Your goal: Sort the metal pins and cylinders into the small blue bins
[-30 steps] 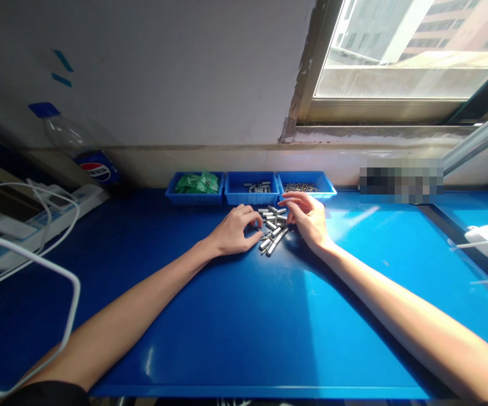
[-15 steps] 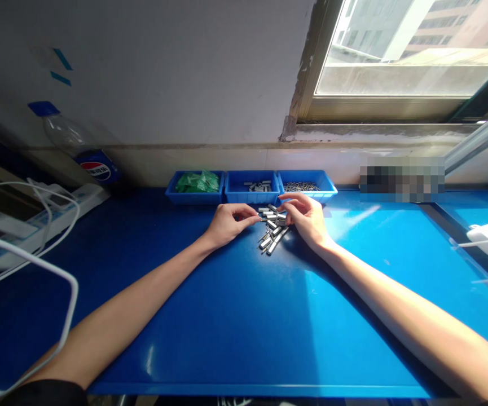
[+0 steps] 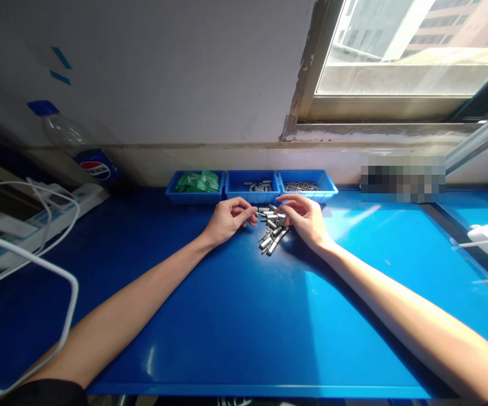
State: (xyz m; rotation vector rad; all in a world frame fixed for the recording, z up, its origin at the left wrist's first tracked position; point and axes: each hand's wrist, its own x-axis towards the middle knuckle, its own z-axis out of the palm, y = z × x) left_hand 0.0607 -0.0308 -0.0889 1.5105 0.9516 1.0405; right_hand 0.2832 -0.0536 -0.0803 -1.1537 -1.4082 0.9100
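Loose metal pieces (image 3: 276, 230) could be scattered by a careless brush.
They are piled on the table (image 3: 210, 316) between the left hand (image 3: 228, 221), whose thumb and forefinger are brought together, and the right hand (image 3: 306, 219), loosely curled; whether anything is pinched cannot be told. The trays (image 3: 263, 197) behind might be nudged by knuckles.

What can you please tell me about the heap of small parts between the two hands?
The heap is a loose jumble of short, shiny, silvery cylinders mixed with thin, pin-like pieces, all metallic-looking. They lie at various angles, some overlapping, on the blue tabletop. The right hand overlaps its right side in view, the left hand its upper left edge; whether either touches it is unclear.
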